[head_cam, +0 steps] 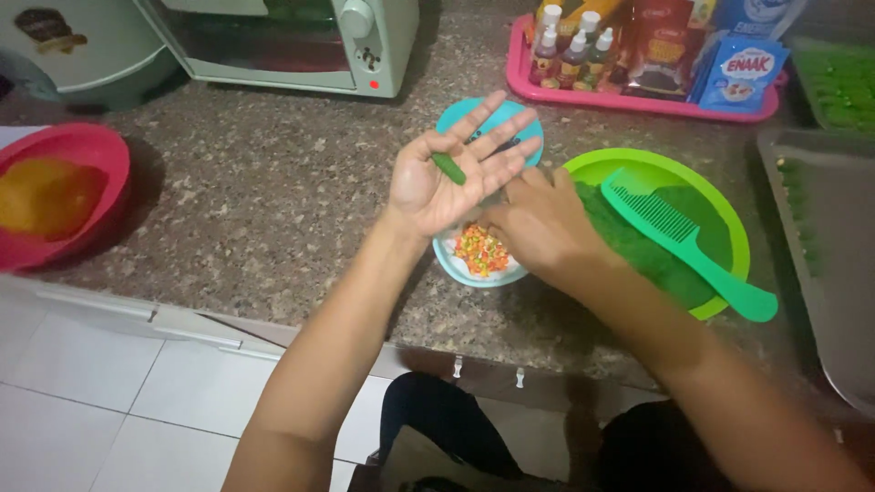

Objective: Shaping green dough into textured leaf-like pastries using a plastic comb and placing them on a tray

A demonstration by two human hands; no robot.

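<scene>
My left hand (456,169) is held palm up over the counter with its fingers spread. A small green roll of dough (448,169) lies across the palm. My right hand (538,223) rests palm down just to the right, its fingertips reaching into a small light-blue bowl (465,273) of orange, green and yellow bits (480,251). A lime-green bowl (729,219) of green dough stands to the right, with a green comb (679,237) lying across it.
A teal lid (456,114) lies behind my hands. A red bowl (87,146) of orange stuff is at the left. A toaster oven (301,41) stands at the back. A pink tray (638,98) holds bottles and packets. Metal trays (820,228) line the right edge.
</scene>
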